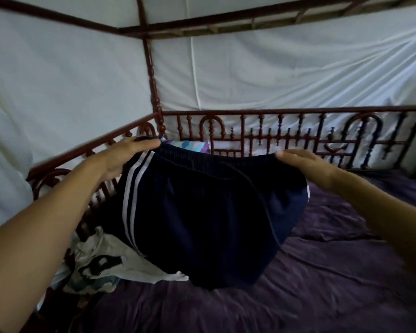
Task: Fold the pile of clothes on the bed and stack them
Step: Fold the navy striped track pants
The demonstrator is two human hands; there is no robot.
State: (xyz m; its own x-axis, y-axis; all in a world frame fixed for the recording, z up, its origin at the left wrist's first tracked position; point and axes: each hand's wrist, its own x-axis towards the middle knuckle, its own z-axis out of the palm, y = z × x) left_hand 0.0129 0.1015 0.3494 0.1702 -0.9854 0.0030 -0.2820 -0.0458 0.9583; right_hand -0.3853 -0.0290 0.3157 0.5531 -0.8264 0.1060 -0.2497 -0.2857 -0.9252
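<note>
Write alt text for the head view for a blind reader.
The left hand and right hand hold navy shorts up by the waistband above a purple bed; a pile of clothes lies at left beside a wooden railing.

Both yr arms reach fwd and up, forearms bare, elbows slightly bent. Yr L hand [127, 156] pinches one end of the waistband of the shorts [202, 200], digits pointing inward. Yr R hand [305, 164] grips the other end, back of hand up, thumb tip pointing inward. Hands approx level, well apart.
</note>
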